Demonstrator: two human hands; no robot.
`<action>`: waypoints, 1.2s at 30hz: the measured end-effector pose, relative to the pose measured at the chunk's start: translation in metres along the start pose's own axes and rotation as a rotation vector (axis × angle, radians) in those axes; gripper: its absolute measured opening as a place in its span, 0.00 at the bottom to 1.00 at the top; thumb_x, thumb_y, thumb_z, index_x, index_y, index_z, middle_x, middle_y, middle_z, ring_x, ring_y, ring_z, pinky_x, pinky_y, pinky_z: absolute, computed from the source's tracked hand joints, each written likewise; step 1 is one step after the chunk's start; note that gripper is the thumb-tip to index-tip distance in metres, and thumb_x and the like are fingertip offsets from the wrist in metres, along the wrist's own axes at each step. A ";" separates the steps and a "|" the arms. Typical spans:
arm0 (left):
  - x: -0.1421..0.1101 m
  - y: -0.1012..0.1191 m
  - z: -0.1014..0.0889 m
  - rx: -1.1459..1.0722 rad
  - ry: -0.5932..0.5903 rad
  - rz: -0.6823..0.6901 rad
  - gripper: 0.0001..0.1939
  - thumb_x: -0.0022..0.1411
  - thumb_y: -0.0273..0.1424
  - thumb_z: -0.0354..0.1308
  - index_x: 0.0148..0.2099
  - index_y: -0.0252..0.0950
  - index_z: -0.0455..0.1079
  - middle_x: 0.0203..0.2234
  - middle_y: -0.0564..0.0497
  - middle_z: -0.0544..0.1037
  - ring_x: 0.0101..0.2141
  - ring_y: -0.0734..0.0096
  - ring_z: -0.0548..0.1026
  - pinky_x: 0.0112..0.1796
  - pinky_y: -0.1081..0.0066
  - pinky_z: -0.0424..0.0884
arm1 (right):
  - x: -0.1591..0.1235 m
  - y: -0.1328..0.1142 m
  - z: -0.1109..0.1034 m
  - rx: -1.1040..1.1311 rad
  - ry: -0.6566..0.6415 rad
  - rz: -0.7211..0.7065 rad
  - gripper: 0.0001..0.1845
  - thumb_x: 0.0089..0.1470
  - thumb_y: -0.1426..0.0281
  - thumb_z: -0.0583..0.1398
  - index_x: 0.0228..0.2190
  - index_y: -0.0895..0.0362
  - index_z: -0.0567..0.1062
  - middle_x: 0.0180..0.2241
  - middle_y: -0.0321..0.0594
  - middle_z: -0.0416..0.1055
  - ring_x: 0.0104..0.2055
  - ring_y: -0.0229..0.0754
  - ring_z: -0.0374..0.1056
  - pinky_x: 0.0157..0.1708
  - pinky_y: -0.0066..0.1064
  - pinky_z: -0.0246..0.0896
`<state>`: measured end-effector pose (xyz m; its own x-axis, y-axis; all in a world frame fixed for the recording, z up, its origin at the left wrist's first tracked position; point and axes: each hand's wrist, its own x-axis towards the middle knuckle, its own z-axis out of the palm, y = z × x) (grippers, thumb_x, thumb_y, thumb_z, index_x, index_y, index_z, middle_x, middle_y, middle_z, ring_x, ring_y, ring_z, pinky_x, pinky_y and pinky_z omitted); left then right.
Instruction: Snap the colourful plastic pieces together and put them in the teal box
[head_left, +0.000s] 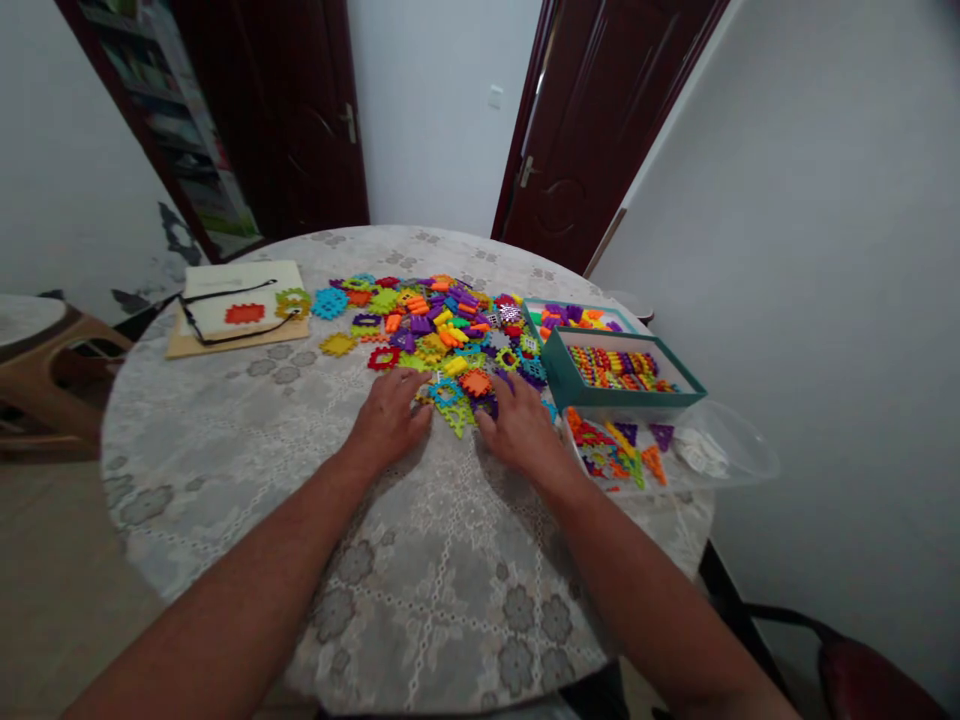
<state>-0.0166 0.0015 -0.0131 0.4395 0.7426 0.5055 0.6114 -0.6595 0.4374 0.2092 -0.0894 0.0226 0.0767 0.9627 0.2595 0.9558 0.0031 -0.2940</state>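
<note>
A heap of colourful plastic building pieces (431, 347) lies in the middle of the table, flat notched squares, triangles and small pegs together. My left hand (392, 418) rests at the heap's near left edge, fingers stretched forward and thumb apart. At the near right edge lies my right hand (519, 422), its fingers touching or just over the pieces, partly hiding a purple one. Between the two hands are an orange notched square (476, 382), a blue square frame (446, 392) and a lime green triangle (456, 416). Neither hand visibly grips anything.
Right of the heap stand a green box (566, 370) of small striped pieces and a clear plastic tub (600, 486) of flat pieces, its lid alongside. At the left, a notebook (217, 282) carries eyeglasses (196, 330) and two pieces. A patterned cloth (450, 590) covers the round table.
</note>
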 end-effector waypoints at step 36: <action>0.005 0.027 -0.015 -0.322 -0.167 -0.350 0.13 0.65 0.36 0.64 0.50 0.39 0.79 0.35 0.48 0.80 0.36 0.61 0.76 0.40 0.62 0.70 | -0.017 -0.005 0.024 0.272 0.016 -0.407 0.14 0.68 0.69 0.61 0.53 0.54 0.79 0.53 0.48 0.77 0.56 0.52 0.70 0.61 0.48 0.61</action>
<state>-0.0082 -0.0146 0.0125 0.3597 0.9170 0.1726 0.5187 -0.3503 0.7799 0.1960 -0.0996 -0.0021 -0.2818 0.8643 0.4167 0.8001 0.4513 -0.3952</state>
